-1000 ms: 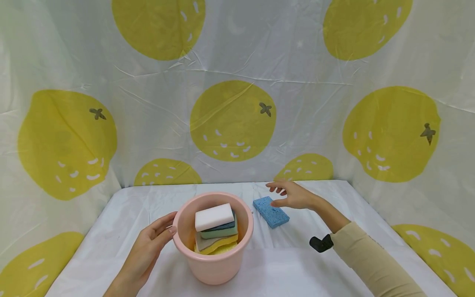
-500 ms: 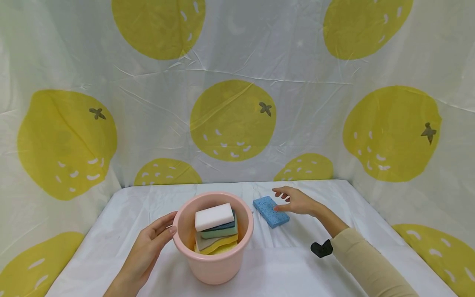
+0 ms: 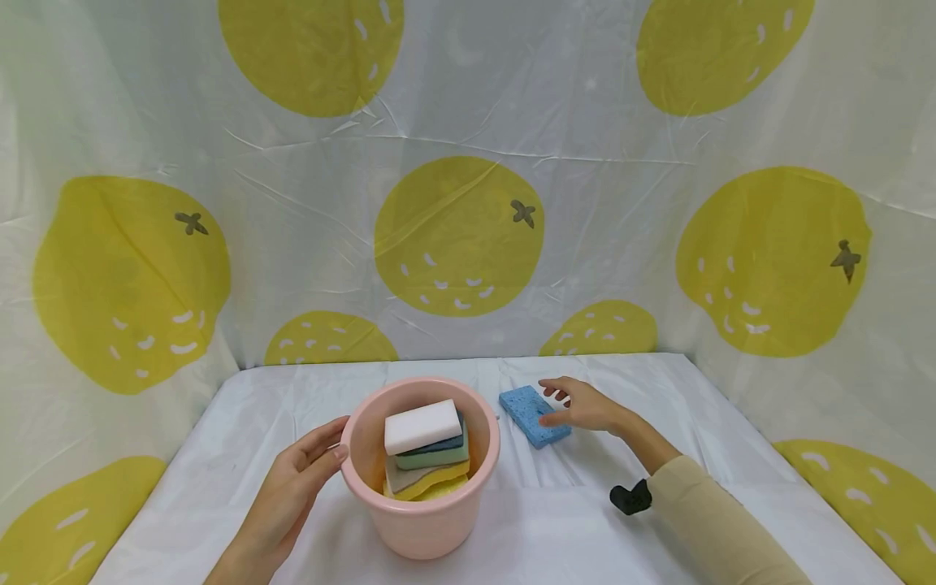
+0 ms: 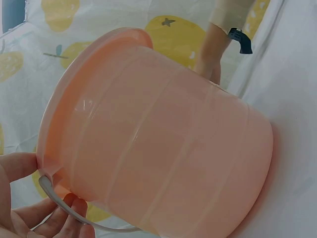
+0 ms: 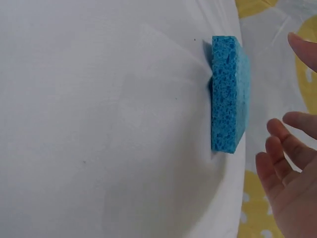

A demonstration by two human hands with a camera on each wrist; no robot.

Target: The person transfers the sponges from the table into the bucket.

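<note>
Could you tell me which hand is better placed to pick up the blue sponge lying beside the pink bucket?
Right. The right hand hovers open just over the blue sponge, while the left hand rests against the pink bucket.

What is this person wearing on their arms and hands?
Both hands are bare: left hand, right hand. The right arm has a long beige sleeve with a small black device at the wrist. No sleeve shows on the left forearm.

White plastic backdrop (image 3: 585, 122) printed with large yellow lemons, creased, on three sides; table (image 3: 658, 382) draped in white sheet
</note>
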